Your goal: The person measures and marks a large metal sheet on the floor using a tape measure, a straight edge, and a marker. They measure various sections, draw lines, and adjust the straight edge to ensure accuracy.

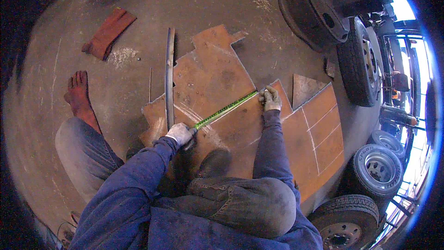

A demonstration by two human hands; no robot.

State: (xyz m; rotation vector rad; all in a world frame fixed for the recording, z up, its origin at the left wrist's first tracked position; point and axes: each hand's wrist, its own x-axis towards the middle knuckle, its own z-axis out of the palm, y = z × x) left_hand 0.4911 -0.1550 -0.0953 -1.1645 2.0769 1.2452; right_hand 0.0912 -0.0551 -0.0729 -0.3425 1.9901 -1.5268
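A green tape measure [226,109] stretches slantwise across a rusty steel plate [212,76] with an irregular cut outline. My left hand [180,134], in a light glove, is closed round the near end of the tape; the case is mostly hidden under it. At the tape's far end my right hand [270,98], also gloved, has its fingers bent and pinched on the tip, beside a notch in the plate. Whether those fingers hold anything more is too small to tell. White chalk lines run along the tape and over the plate's right part.
A long narrow metal bar [170,78] lies across the plate's left side. Red work gloves [109,34] lie on the concrete floor to the left. A triangular steel offcut [305,89] sits by the right notch. Wheel rims [312,14] and tyres [354,62] line the right.
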